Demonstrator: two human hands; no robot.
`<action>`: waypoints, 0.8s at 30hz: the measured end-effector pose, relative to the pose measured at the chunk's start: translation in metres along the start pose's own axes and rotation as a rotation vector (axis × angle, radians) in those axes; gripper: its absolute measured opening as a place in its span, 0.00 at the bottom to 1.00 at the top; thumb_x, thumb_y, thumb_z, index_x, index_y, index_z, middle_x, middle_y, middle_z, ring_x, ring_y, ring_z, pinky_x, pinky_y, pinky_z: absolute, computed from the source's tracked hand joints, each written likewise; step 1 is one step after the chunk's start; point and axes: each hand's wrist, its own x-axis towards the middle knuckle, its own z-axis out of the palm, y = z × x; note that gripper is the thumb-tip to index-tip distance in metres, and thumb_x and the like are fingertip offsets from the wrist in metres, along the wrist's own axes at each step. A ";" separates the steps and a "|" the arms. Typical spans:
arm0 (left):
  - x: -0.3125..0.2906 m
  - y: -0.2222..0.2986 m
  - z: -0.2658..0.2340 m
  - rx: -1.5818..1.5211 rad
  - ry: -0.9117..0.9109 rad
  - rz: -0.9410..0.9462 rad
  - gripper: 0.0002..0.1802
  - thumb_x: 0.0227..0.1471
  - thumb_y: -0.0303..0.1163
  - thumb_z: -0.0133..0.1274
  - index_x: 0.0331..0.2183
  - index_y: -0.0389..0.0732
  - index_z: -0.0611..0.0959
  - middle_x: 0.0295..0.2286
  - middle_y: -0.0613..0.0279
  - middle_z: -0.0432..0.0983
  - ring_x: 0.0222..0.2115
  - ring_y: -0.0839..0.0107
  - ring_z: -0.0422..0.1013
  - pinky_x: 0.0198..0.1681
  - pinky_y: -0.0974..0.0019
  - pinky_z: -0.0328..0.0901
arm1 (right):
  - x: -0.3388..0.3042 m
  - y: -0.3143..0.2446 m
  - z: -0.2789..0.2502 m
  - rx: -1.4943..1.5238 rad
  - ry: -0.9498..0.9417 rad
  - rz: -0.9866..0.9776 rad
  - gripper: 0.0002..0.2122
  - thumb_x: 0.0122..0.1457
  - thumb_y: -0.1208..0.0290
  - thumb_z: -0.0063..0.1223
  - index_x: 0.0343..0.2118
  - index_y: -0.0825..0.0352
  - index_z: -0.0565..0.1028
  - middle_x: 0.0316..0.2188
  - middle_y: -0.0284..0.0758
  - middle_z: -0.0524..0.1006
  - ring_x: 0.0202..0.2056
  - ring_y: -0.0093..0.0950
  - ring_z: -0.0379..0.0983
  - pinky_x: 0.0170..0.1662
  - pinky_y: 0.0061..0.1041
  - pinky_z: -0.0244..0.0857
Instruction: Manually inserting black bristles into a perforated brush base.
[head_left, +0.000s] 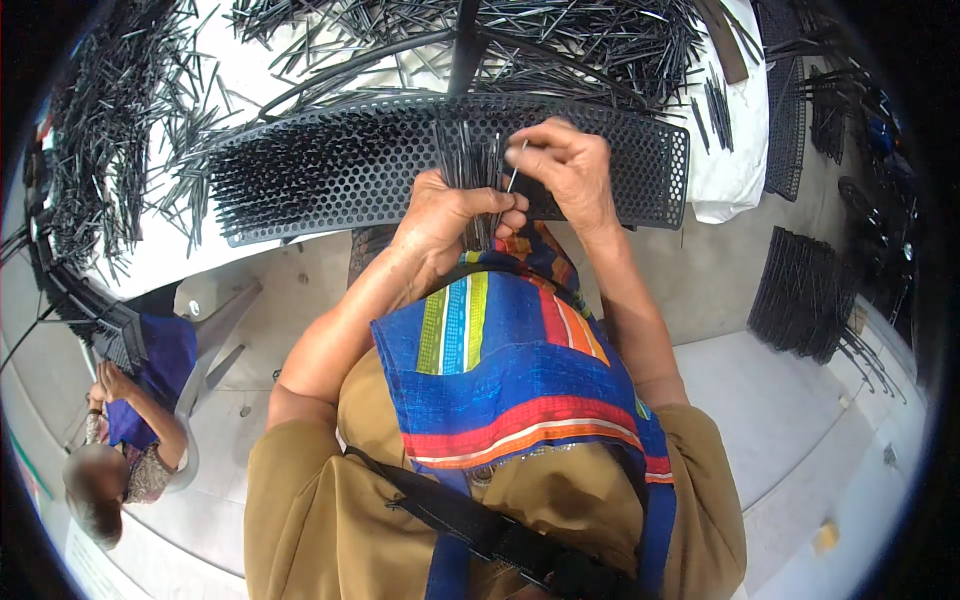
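My left hand (pixel 455 212) is closed round a bundle of thin black rods (pixel 467 160) that stand up out of the grip and stick out below it. With its thumb and fingers pinched, my right hand (pixel 568 165) holds a single thin rod (pixel 514 180), its lower end close to my left fingertips. Both hands are over the near edge of a long, curved black perforated tray (pixel 640 170). Many black rods (pixel 300 170) stand packed in the holes on the tray's left part. Toward the right, the holes around my right hand show bare.
Loose black rods (pixel 580 50) lie heaped on a white-covered table (pixel 730 185) beyond the tray and to the left. A dark post (pixel 466 60) rises behind the tray. Another rod bundle (pixel 800 295) stands at right. A co-worker (pixel 130 440) sits at lower left.
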 end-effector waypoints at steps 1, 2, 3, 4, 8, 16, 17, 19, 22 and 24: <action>0.000 0.000 0.001 0.002 -0.002 -0.002 0.08 0.45 0.16 0.54 0.33 0.30 0.80 0.26 0.48 0.79 0.23 0.66 0.77 0.24 0.69 0.72 | -0.002 0.005 0.001 0.281 -0.123 0.178 0.09 0.50 0.76 0.62 0.35 0.71 0.79 0.22 0.27 0.75 0.19 0.13 0.64 0.22 0.12 0.54; 0.000 0.000 0.001 -0.001 -0.034 -0.018 0.08 0.45 0.16 0.54 0.32 0.31 0.79 0.26 0.49 0.79 0.23 0.66 0.77 0.24 0.69 0.72 | -0.005 0.003 0.004 0.362 -0.116 0.205 0.05 0.51 0.78 0.61 0.31 0.71 0.79 0.19 0.26 0.73 0.16 0.11 0.61 0.20 0.11 0.50; 0.000 0.000 0.002 -0.004 -0.066 -0.035 0.08 0.45 0.16 0.54 0.32 0.31 0.79 0.27 0.49 0.79 0.23 0.66 0.77 0.24 0.68 0.73 | -0.005 0.006 0.002 0.362 -0.116 0.204 0.05 0.51 0.78 0.61 0.31 0.71 0.79 0.19 0.26 0.73 0.16 0.11 0.61 0.20 0.11 0.50; -0.001 0.001 0.004 0.015 -0.067 -0.038 0.08 0.46 0.16 0.54 0.33 0.31 0.79 0.27 0.49 0.79 0.23 0.65 0.77 0.24 0.68 0.73 | -0.004 0.011 -0.001 0.478 -0.101 0.255 0.04 0.51 0.79 0.60 0.30 0.71 0.78 0.19 0.26 0.73 0.16 0.11 0.60 0.19 0.11 0.49; -0.001 -0.006 0.000 -0.023 0.019 0.008 0.07 0.47 0.17 0.54 0.33 0.30 0.80 0.27 0.50 0.79 0.24 0.65 0.77 0.24 0.68 0.73 | -0.001 0.017 0.000 0.582 -0.073 0.324 0.02 0.51 0.79 0.58 0.28 0.70 0.78 0.19 0.27 0.74 0.13 0.11 0.58 0.16 0.12 0.46; -0.002 -0.007 0.001 0.002 0.033 0.035 0.07 0.49 0.19 0.52 0.33 0.31 0.80 0.26 0.52 0.79 0.22 0.66 0.77 0.23 0.68 0.72 | -0.002 0.012 -0.001 0.601 -0.123 0.428 0.03 0.53 0.79 0.58 0.30 0.72 0.78 0.21 0.29 0.76 0.13 0.11 0.59 0.15 0.11 0.49; -0.002 -0.007 0.002 0.004 0.029 0.070 0.06 0.49 0.19 0.52 0.33 0.31 0.80 0.26 0.53 0.79 0.22 0.67 0.76 0.23 0.69 0.72 | -0.004 0.011 -0.001 0.601 -0.121 0.427 0.03 0.53 0.79 0.58 0.30 0.72 0.78 0.21 0.29 0.76 0.13 0.11 0.59 0.15 0.11 0.49; -0.002 -0.007 0.003 0.006 0.024 0.106 0.06 0.49 0.19 0.52 0.33 0.31 0.80 0.26 0.53 0.79 0.22 0.67 0.76 0.23 0.69 0.72 | -0.008 0.009 0.001 0.613 -0.176 0.456 0.03 0.53 0.78 0.58 0.30 0.72 0.78 0.21 0.29 0.76 0.13 0.11 0.59 0.14 0.12 0.49; -0.003 -0.007 0.005 0.023 0.011 0.103 0.06 0.49 0.19 0.52 0.33 0.31 0.80 0.25 0.54 0.78 0.22 0.68 0.76 0.23 0.69 0.72 | -0.010 0.008 0.005 0.537 -0.160 0.402 0.02 0.52 0.79 0.58 0.29 0.70 0.78 0.19 0.28 0.74 0.13 0.11 0.58 0.15 0.12 0.49; -0.009 -0.004 0.006 -0.010 0.102 0.085 0.06 0.49 0.19 0.52 0.33 0.32 0.80 0.26 0.55 0.79 0.22 0.69 0.76 0.24 0.69 0.72 | -0.010 0.008 0.005 0.478 -0.058 0.334 0.02 0.52 0.79 0.58 0.29 0.70 0.78 0.18 0.27 0.73 0.13 0.12 0.59 0.16 0.13 0.49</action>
